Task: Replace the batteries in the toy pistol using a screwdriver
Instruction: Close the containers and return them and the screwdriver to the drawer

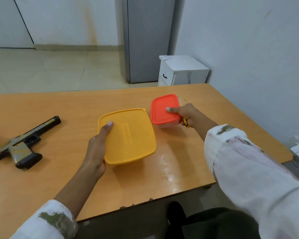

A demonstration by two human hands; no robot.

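The left hand [97,149] holds the side of the yellow box [129,135], thumb on its lid. The right hand [186,112] holds a screwdriver [186,122] and rests its thumb on the red box [162,109]. The toy gun [22,144] lies well apart, left on the table [76,104].

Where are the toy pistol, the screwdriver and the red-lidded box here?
toy pistol [18,150]: head view, on the tan grip.
screwdriver [185,122]: head view, on its yellow handle end.
red-lidded box [160,112]: head view, on the bare left part of its lid.
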